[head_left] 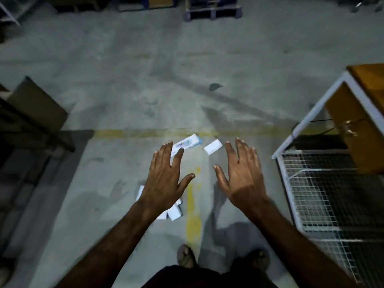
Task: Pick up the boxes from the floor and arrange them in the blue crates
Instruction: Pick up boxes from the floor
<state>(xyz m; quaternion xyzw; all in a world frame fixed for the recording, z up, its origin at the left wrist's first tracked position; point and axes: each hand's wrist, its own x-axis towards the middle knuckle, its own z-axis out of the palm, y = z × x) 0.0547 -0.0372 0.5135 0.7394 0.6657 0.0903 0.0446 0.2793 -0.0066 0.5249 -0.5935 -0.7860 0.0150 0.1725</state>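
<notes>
Over the concrete floor [124, 96], both hands hang spread and empty: left hand [166, 179] covers a small pile of white boxes [175, 213], right hand [243, 175] sits beside it. Past the pile's far side lie a printed box [188, 143] and a plain white box [213, 146]. Blue crates aren't visible.

1. Both forearms are bare, with no sleeves, and no watch or bands at the wrists.
2. The left hand [164, 181] and right hand [242, 173] wear no gloves or rings.
3. Below the hands, a dark garment [187, 277] covers the body.
4. Below the hands, both feet wear open sandals [185, 256].
</notes>
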